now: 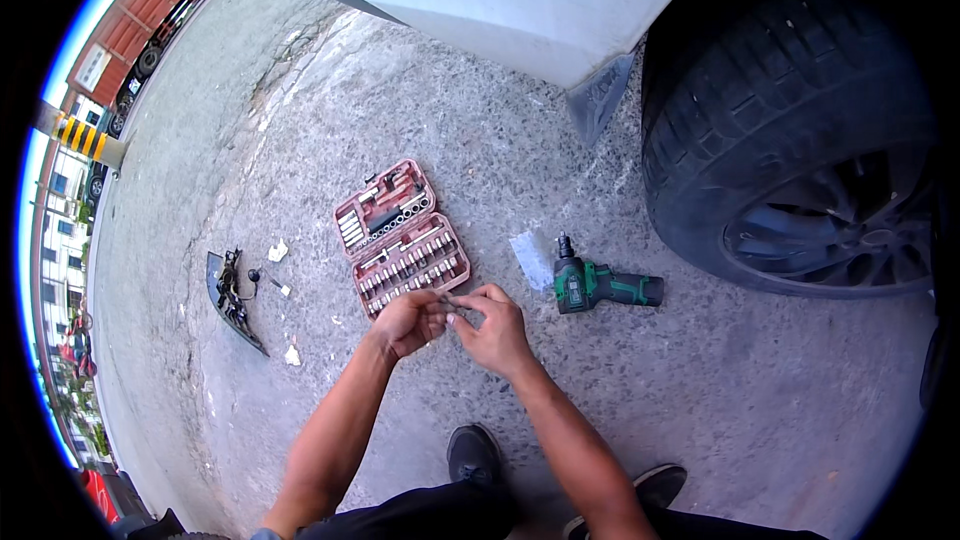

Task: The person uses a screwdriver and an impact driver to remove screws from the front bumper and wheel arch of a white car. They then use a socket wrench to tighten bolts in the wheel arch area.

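A small metal bit (457, 304) is pinched between both hands, left (408, 321) and right (494, 328), above the open red plastic case (401, 237) filled with sockets.

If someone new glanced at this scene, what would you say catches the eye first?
Probably the open red socket set case lying on the concrete in the middle, with the left hand and right hand meeting just below it over a small metal piece. Next, the green cordless power tool lies to its right, beside the big black car tyre.
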Motion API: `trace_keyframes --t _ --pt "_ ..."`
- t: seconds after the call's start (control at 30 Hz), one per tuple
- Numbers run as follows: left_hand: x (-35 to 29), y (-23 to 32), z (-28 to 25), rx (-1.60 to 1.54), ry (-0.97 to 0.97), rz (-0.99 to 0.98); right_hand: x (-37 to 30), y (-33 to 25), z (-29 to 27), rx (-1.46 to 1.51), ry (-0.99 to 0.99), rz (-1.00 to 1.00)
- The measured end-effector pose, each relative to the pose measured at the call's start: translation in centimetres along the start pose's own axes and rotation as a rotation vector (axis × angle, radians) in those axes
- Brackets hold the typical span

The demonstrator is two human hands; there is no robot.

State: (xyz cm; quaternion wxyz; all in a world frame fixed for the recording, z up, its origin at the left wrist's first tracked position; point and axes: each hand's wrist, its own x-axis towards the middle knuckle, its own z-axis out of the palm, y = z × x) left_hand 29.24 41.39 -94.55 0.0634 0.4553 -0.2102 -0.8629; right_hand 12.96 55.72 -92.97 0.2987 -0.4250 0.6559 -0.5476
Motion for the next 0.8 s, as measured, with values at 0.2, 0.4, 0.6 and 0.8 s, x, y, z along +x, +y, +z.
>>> trace_keyframes --t 0.2,0.4,0.6,0.8 --pt "1.7 1.8 -0.9 0.223 0.514 0.309 -2.0 3.8 -0.6 -0.199 -0.049 0.248" --pt "0.2 -4.1 2.4 0.441 0.317 0.276 -3.2 3.0 0.3 -0.155 0.112 0.373" --pt "0.3 -9.0 4.3 -0.031 -0.114 0.133 -4.2 0.0 2.2 -0.284 0.154 0.199" --pt "2.4 -6.7 -1.1 -0.058 -0.020 0.164 -4.6 -1.5 -0.5 -0.132 -0.056 0.271"
